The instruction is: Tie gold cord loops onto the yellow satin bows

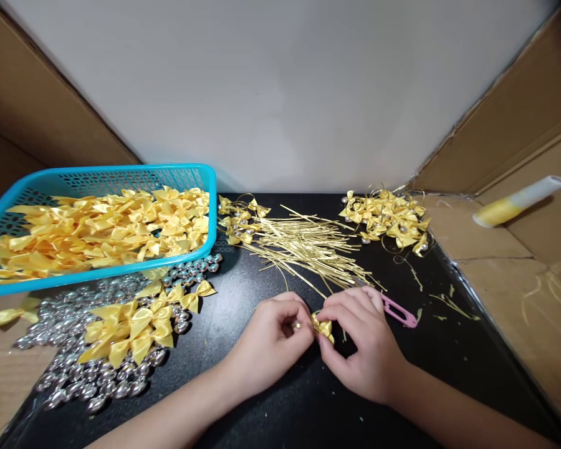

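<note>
Just above the black tabletop, my two hands meet at a small yellow ribbon bow point(324, 328). My right hand point(362, 340) pinches the bow between thumb and fingertips. My left hand point(278, 337) is closed, with thumb and index finger on a small shiny bead point(296, 325) beside the bow; the fingers partly cover it. A pink plastic tool point(401, 313) with a slot in it shows behind my right hand, its other end hidden. Beyond my hands lies a loose pile of gold twist ties point(313, 246).
On the left, a blue basket point(212, 212) holds many yellow bows. Silver beads point(91, 374) spread before it, with loose bows point(140, 324) on top. Bows with beads and ties form a pile point(388, 218) at back right. Cardboard walls flank the table; a white-and-yellow tube point(518, 202) sticks out right.
</note>
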### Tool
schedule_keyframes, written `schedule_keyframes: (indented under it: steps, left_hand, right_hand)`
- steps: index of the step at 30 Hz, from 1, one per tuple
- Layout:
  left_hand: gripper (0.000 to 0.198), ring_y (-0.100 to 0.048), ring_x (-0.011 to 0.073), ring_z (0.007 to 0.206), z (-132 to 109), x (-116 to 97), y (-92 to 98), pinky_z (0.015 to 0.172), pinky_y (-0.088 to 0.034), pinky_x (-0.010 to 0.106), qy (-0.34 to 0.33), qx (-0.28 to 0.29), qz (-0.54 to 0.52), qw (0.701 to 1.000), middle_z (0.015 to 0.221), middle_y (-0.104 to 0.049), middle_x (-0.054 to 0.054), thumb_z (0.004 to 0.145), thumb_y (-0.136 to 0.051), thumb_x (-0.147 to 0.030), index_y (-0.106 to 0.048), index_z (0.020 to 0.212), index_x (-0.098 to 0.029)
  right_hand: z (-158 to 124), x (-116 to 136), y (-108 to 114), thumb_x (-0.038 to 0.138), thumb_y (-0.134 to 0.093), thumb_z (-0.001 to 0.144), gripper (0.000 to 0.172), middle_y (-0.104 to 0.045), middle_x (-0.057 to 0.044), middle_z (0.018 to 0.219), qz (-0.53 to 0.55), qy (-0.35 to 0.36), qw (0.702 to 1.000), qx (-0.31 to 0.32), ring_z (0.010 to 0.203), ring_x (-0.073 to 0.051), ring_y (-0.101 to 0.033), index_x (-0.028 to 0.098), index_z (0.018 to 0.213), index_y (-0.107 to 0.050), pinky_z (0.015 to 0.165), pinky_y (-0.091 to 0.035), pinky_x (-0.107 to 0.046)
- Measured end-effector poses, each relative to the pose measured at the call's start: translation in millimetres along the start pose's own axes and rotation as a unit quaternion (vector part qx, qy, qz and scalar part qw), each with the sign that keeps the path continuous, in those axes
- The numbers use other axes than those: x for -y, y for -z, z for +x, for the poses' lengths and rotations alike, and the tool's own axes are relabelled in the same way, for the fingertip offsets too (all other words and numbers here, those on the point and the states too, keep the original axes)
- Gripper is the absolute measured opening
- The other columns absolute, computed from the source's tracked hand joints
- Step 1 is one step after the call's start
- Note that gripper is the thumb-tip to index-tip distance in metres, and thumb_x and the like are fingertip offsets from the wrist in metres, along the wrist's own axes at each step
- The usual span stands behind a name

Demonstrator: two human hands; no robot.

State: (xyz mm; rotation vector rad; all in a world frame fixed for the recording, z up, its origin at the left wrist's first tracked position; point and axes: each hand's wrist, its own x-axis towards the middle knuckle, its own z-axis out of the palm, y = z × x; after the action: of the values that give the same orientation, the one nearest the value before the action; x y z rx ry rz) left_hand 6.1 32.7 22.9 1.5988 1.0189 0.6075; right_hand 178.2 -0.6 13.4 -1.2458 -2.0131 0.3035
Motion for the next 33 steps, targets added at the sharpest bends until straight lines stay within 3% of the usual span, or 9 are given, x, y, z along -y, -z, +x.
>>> schedule_keyframes:
  steps: [7, 11, 19, 26, 33]
  left_hand:
    - [0.016, -0.049, 0.0106, 0.058, -8, 0, -0.1, 0.048, -0.036, 0.02, -0.043, 0.011, 0.012, 0.999, 0.071, -0.055, 0.001, 0.079, -0.056, -0.012, -0.063, 0.065, -0.016]
    - [0.012, -0.048, 0.008, 0.053, -12, 5, -1.5, 0.047, -0.04, 0.019, -0.087, -0.002, 0.023, 0.996, 0.078, -0.058, 0.003, 0.081, -0.058, -0.012, -0.068, 0.074, -0.016]
    - [0.011, -0.063, 0.0158, 0.079, -15, 4, -2.9, 0.071, -0.052, 0.025, -0.176, -0.066, 0.111, 0.976, 0.088, -0.061, 0.007, 0.082, -0.061, -0.009, -0.069, 0.08, -0.017]
    - [0.013, -0.064, 0.016, 0.082, -15, 5, -2.3, 0.073, -0.052, 0.026, -0.188, -0.06, 0.108, 0.974, 0.091, -0.064, 0.007, 0.083, -0.06, -0.009, -0.069, 0.087, -0.017]
    - [0.011, -0.065, 0.0142, 0.077, -12, 5, -2.1, 0.068, -0.053, 0.023, -0.18, -0.052, 0.081, 0.979, 0.088, -0.066, 0.007, 0.083, -0.06, -0.008, -0.068, 0.082, -0.014]
  right_hand:
    - [-2, 1, 3, 0.013, -0.058, 0.075, 0.007, -0.064, 0.0, 0.077, -0.009, -0.003, 1.0, 0.01, 0.076, -0.018, -0.055, 0.02, 0.076, -0.058, 0.081, -0.032, -0.039]
    - [-1, 1, 3, 0.011, -0.058, 0.076, 0.01, -0.064, 0.002, 0.07, 0.001, -0.002, 1.0, -0.002, 0.073, -0.017, -0.055, 0.021, 0.074, -0.058, 0.081, -0.033, -0.038]
    - [-3, 0, 4, 0.009, -0.058, 0.078, 0.015, -0.063, 0.005, 0.065, -0.001, 0.015, 0.999, -0.03, 0.069, -0.015, -0.056, 0.02, 0.069, -0.054, 0.083, -0.033, -0.038]
    - [-2, 2, 4, 0.007, -0.059, 0.075, 0.016, -0.062, 0.005, 0.064, -0.001, 0.026, 0.998, -0.051, 0.067, -0.014, -0.056, 0.02, 0.069, -0.053, 0.081, -0.034, -0.037]
    - [0, 3, 5, 0.014, -0.062, 0.077, 0.008, -0.065, 0.002, 0.071, -0.001, 0.02, 0.998, -0.053, 0.073, -0.017, -0.056, 0.02, 0.074, -0.059, 0.082, -0.035, -0.039]
